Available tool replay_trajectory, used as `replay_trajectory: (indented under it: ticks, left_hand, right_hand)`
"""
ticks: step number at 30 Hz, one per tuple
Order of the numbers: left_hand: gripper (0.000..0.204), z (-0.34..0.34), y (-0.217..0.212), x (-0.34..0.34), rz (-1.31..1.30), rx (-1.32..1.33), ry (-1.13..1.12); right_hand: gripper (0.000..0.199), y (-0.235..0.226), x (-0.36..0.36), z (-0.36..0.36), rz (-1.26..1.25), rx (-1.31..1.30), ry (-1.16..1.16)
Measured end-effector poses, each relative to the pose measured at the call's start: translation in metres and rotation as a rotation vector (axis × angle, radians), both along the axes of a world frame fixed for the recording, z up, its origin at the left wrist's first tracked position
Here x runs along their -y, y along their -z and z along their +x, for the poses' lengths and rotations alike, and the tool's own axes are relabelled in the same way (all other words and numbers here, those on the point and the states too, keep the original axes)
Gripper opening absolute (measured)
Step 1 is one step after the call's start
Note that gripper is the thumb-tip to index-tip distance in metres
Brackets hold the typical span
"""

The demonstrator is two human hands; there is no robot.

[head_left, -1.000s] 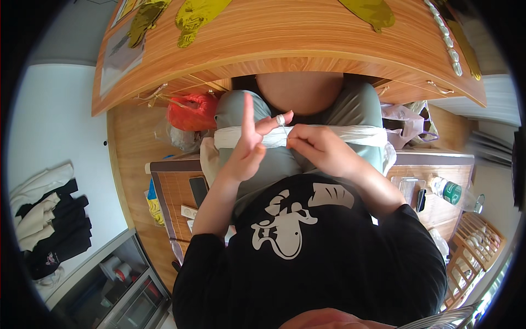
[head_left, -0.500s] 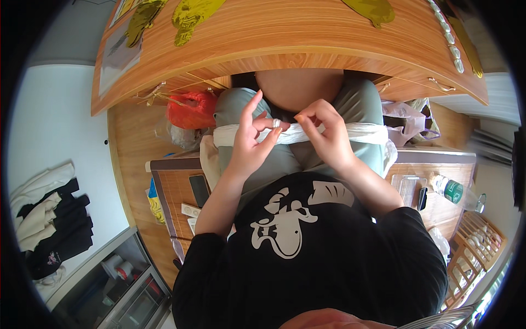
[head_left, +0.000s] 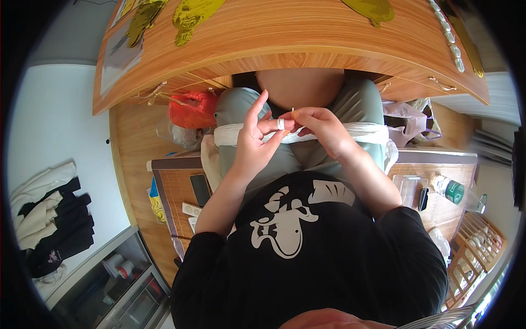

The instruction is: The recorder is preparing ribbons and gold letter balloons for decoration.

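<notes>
A band of white strands that looks like thread lies across my lap, stretched over both thighs. My left hand is above it with the index finger pointing up. White thread is wound in a small coil round another finger of that hand, and the thumb closes in against it. Right beside it, my right hand pinches thumb and index finger together, and a tiny white tip shows above them. The fingertips of both hands meet or nearly meet. The strand between them is too fine to follow.
Ahead stands a wooden desk with gold foil shapes on top. A red plastic bag is at left, a pale bag at right. On the bench beside me lie a phone and a clear bottle.
My right hand has moved slightly left and turned, bringing its fingertips up against those of my left hand. The left hand has shifted a little to the right.
</notes>
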State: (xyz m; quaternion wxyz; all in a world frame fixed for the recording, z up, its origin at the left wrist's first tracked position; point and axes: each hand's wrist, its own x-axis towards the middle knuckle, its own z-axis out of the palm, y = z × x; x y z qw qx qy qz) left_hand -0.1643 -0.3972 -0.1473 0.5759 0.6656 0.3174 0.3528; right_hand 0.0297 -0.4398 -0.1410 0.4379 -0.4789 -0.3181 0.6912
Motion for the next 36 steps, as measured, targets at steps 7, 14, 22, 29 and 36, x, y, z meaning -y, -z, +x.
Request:
replay_trajectory:
  ticks: [7, 14, 22, 29, 36]
  left_hand:
    - [0.077, -0.001, -0.002, 0.007, 0.032, -0.029, 0.036]
    - [0.085, -0.002, 0.003, 0.007, -0.017, 0.03, 0.17]
    - [0.091, -0.004, 0.0, 0.006, 0.045, -0.09, 0.07]
    - [0.091, -0.009, 0.003, 0.006, -0.218, 0.013, 0.266]
    - [0.086, -0.012, -0.008, 0.007, -0.413, -0.067, 0.52]
  right_hand:
    - [0.024, -0.002, -0.011, 0.015, 0.012, 0.05, -0.133]
    - [0.022, -0.012, -0.013, 0.009, 0.008, 0.034, -0.199]
    - [0.014, -0.023, 0.01, -0.003, 0.578, 0.675, -0.023]
    - [0.012, -0.034, -0.002, 0.023, 0.499, 0.674, -0.288]
    - [0.011, -0.026, -0.013, 0.035, 0.516, 0.449, -0.711]
